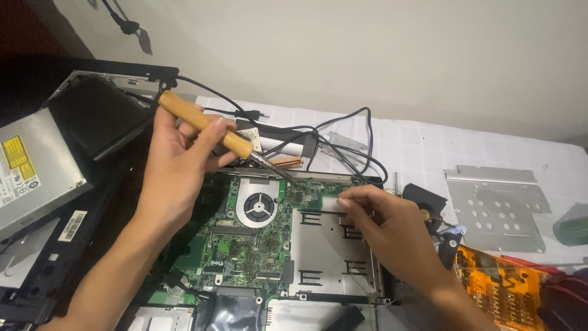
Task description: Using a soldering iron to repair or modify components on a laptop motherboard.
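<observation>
the open black laptop base with its green circuit board [245, 245] is lying at centre, a round grey fan [258, 206] showing on it. at nine o'clock a silver optical drive [37, 168] is carrying a yellow rectangular label and a white one. at three o'clock a perforated grey metal plate [496, 208] is resting. the left hand [177, 165] is gripping a wooden-handled soldering iron [205, 124], tip touching the board. the right hand [383, 224] is pinching thin solder wire [315, 212].
</observation>
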